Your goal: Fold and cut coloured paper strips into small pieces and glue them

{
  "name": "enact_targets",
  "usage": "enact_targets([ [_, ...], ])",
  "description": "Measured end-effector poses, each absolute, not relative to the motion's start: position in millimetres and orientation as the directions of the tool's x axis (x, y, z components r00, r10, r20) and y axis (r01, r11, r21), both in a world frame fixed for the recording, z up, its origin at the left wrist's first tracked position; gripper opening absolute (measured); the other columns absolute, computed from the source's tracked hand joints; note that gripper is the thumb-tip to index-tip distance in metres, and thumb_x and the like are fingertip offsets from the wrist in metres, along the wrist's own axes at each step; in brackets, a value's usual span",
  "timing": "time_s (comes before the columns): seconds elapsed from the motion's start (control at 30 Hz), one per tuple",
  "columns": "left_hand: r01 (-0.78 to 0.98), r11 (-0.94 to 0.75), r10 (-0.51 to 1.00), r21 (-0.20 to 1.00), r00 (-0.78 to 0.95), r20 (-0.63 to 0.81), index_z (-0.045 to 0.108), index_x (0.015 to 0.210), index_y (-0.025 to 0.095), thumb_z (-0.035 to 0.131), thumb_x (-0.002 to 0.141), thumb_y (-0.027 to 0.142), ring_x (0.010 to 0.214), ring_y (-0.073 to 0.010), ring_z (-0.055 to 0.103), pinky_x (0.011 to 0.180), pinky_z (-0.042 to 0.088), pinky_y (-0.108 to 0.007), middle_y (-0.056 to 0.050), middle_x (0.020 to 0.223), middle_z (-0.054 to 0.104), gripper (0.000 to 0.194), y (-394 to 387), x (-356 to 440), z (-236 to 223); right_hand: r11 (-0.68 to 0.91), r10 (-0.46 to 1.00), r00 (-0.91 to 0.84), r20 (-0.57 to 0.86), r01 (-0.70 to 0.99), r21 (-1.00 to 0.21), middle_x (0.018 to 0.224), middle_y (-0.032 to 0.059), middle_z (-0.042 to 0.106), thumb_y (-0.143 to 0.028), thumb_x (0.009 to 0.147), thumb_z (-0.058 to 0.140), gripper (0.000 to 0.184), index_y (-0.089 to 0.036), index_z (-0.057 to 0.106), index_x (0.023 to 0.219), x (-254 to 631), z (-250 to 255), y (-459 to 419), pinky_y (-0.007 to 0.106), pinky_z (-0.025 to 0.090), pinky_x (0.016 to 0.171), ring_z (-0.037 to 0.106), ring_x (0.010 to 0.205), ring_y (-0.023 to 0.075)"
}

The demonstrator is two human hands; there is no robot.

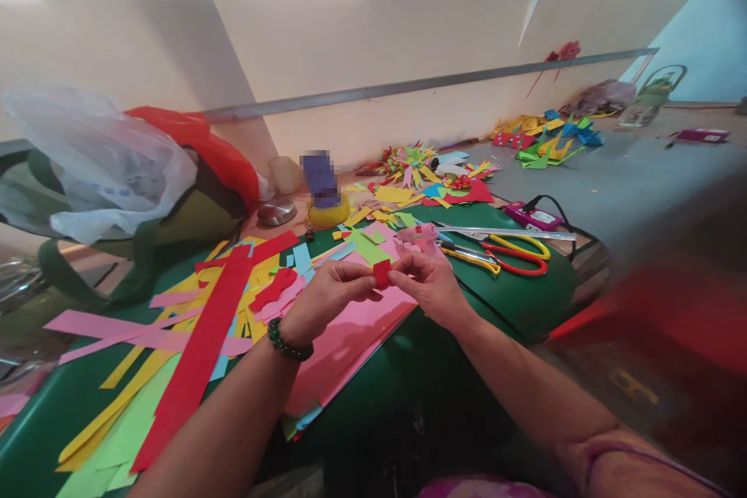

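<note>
Between my fingertips is a small red paper piece [382, 274], held above a stack of pink paper [344, 354]. My left hand [335, 292], with a green bead bracelet [290, 341] at the wrist, pinches its left edge. On the opposite edge, my right hand [430, 288] closes thumb and finger. Just beyond the hands lie a light green paper strip [369, 247] and a pink glue gun [423, 235]. Right of them are a box cutter [471, 255] and scissors with red handles [519, 258]. Whether the red piece is folded, I cannot tell.
Red strips [201, 350] and other coloured paper strips cover the left of the green tabletop [496, 303]. A bag [215, 210] with clear plastic stands back left. Behind are a paper-strip ball [408, 163], folded paper shapes [552, 144], a bottle [647, 101] and a purple power strip [534, 215].
</note>
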State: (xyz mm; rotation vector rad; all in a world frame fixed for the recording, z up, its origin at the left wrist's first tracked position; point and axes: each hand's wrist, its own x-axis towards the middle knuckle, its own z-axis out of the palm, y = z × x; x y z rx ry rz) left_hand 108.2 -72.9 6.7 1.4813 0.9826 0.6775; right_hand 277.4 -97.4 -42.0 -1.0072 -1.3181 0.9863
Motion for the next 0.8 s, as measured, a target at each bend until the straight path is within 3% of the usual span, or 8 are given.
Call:
enact_targets([
  [0.47,0.238,-0.013,0.87,0.971,0.481,-0.106,0.075,0.072,0.016,0.072,0.066,0.033,0.067,-0.0162,0.064,0.065,0.048,-0.026,-0.004,0.066,0.072,0.019,-73.0,106.3,4.1,0.261,0.965,0.016,0.26,-0.011,-0.965,0.066,-0.0001,0.06,-0.037,0.069,0.069,0.023,-0.018,0.057,0.066,277.3,-43.3,-95.3,0.028,0.046,0.061,0.058,0.063,0.0133],
  [0.67,0.297,-0.085,0.846,0.951,0.525,-0.088,0.075,0.072,0.015,0.069,0.067,0.033,0.064,-0.0162,0.064,0.064,0.048,-0.026,-0.005,0.065,0.072,0.02,-73.0,107.6,3.0,0.279,0.96,0.009,0.281,-0.139,-0.95,0.075,-0.0022,0.063,-0.031,0.063,0.076,0.04,-0.022,0.047,0.089,275.2,-41.2,-97.1,0.029,0.05,0.063,0.06,0.068,0.0135],
  [0.8,0.312,-0.105,0.815,0.944,0.571,-0.098,0.074,0.072,0.015,0.068,0.068,0.031,0.066,-0.0172,0.064,0.067,0.05,-0.028,-0.005,0.065,0.072,0.019,-73.0,108.2,2.7,0.297,0.954,0.005,0.301,-0.184,-0.937,0.066,-0.0064,0.058,-0.032,0.066,0.074,0.041,-0.022,0.045,0.093,274.1,-40.5,-98.0,0.027,0.048,0.058,0.056,0.058,0.0107],
])
